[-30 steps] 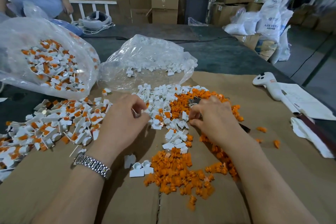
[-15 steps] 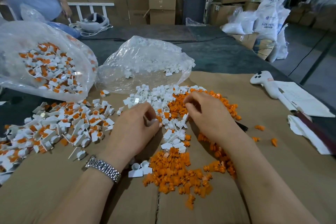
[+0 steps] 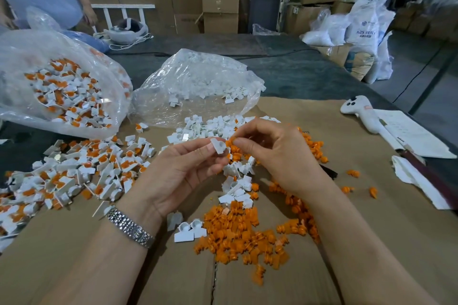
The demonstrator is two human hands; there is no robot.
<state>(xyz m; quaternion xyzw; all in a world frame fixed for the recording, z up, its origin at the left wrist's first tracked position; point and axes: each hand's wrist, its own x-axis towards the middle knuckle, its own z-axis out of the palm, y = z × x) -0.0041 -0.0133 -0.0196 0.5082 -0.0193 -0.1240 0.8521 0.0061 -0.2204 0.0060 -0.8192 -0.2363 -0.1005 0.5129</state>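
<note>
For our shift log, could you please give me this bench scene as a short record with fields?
Left hand: pinches a white cap above the piles
Right hand: seems to pinch an orange plug beside that cap
Orange plugs: heap on the cardboard sheet
Assembled pieces: pile at left, more in the left bag
Middle bag: white caps only

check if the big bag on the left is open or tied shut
open: the bag has its mouth gaping wide, baring the white-and-orange pieces heaped inside.
</note>
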